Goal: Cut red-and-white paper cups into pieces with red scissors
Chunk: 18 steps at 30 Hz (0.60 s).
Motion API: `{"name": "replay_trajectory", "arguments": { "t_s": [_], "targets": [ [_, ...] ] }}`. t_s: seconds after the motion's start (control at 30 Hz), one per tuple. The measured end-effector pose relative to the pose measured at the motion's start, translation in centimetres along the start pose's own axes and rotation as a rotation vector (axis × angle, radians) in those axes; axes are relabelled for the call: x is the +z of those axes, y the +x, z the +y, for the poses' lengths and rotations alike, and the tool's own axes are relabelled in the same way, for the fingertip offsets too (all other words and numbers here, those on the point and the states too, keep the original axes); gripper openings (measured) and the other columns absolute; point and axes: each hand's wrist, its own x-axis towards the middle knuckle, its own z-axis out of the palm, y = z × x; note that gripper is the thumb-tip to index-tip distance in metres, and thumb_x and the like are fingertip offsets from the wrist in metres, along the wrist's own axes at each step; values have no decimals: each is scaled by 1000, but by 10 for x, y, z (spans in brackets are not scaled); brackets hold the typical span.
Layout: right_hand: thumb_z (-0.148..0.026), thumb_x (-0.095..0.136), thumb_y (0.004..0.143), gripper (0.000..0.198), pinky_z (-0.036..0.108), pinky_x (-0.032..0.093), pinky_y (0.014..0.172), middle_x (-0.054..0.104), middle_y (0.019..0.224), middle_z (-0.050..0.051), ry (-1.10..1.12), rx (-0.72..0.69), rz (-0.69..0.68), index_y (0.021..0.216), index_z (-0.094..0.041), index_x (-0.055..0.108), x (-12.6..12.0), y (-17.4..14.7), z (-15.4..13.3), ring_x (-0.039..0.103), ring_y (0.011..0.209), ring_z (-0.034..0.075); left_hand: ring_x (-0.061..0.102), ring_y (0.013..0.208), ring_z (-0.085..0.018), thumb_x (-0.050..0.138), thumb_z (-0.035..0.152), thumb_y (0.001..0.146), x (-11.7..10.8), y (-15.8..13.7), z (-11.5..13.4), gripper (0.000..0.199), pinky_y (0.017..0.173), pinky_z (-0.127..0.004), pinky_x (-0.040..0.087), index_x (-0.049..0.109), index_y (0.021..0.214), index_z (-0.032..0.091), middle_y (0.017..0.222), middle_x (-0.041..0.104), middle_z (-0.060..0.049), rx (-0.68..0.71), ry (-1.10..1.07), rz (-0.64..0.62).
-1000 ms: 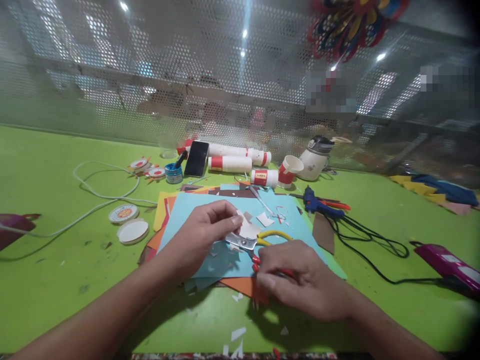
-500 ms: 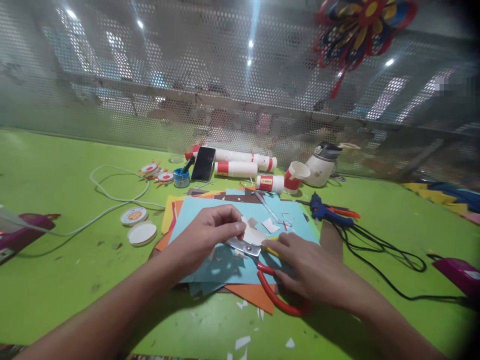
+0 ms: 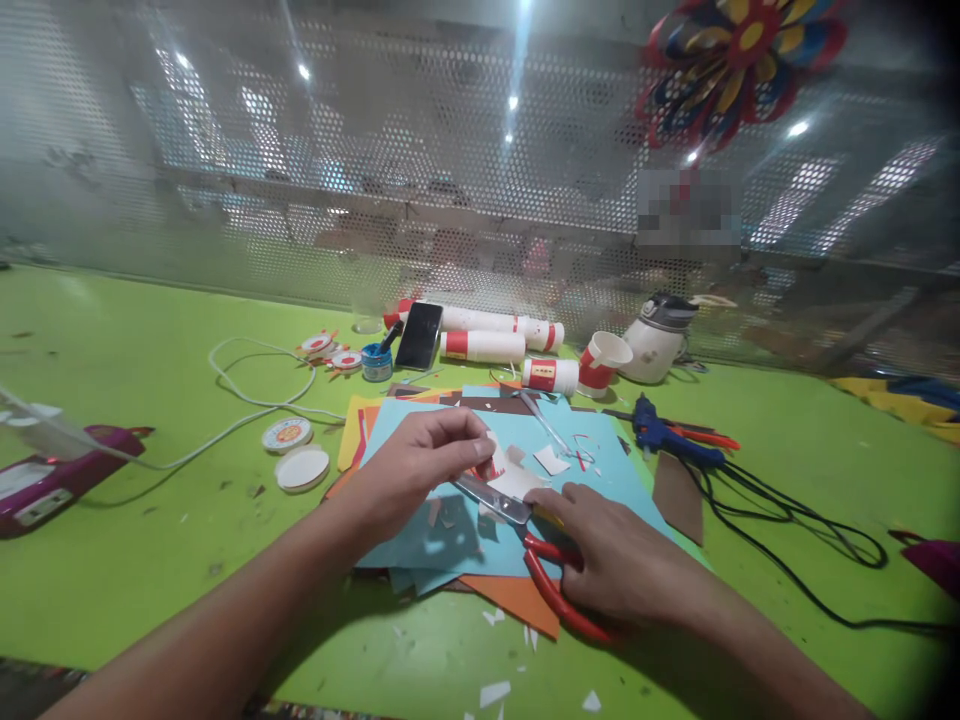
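My left hand [image 3: 439,455] is closed in a pinch on a small piece of white and red paper [image 3: 491,467], partly hidden behind the fingertips. My right hand [image 3: 611,550] grips a pair of scissors [image 3: 499,498] by the red handles, with some of the fingers out of sight. The metal blades point left, just below the pinched piece. Beneath both hands lies a sheet of light blue paper [image 3: 600,430] on a stack of coloured sheets. White paper scraps [image 3: 552,459] are scattered on it, several close to the blades.
Behind the stack are a blue jar [image 3: 377,362], a phone [image 3: 420,336], paper cup rolls [image 3: 484,347], an upright cup [image 3: 604,362] and a white jug [image 3: 656,345]. To the right lies a blue glue gun [image 3: 660,435] with black cable. Two round lids [image 3: 301,468] lie left.
The view has shifted slightly. Red shows now on the piece at my left fingertips. My right fingers have drawn closer round the red handles, and the scissor handles sit nearer each other.
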Motion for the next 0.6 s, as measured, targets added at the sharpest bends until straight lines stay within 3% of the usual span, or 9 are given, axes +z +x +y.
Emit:
{"name": "replay_trajectory", "arguments": {
  "t_s": [0.13,0.23,0.37,0.5,0.57,0.6],
  "targets": [
    [-20,54,82,29,33,42,69,65,94,9,62,15,48,111,-24,58,-6,2,-2,60,85,26,43,60,-9,63,29,79,-5,1,3,15,56,-24,30,60,71,16,66,58,1,45,-22,46],
    [-23,51,88,29,32,47,72,68,99,8,135,-36,58,116,-25,57,-17,0,-6,63,90,25,40,58,-9,62,28,79,-10,0,10,15,55,-24,28,60,70,16,64,57,1,80,-13,96],
    [-33,54,87,30,31,52,78,69,103,5,485,-63,43,117,-28,57,-22,-4,-3,65,93,23,38,56,-9,62,29,78,-18,-1,19,16,54,-24,27,59,69,16,63,57,1,102,15,155],
    [-49,64,76,50,29,55,61,60,82,1,947,18,-26,122,-31,53,-10,-8,9,62,69,19,37,55,-9,62,29,77,-23,0,22,16,55,-25,27,58,68,16,63,57,1,130,-6,207],
    [-56,63,76,53,33,56,68,58,87,2,1092,26,-93,122,-33,51,-6,-11,11,63,78,21,37,55,-9,62,28,77,-26,1,22,15,55,-25,27,58,68,16,62,57,1,154,-25,234],
    [-57,59,80,47,34,55,72,59,89,4,1042,7,-82,120,-32,53,-5,-13,10,63,83,23,36,54,-8,62,27,77,-27,1,23,15,54,-25,26,58,68,16,62,57,1,163,-35,246]
  ]
}}
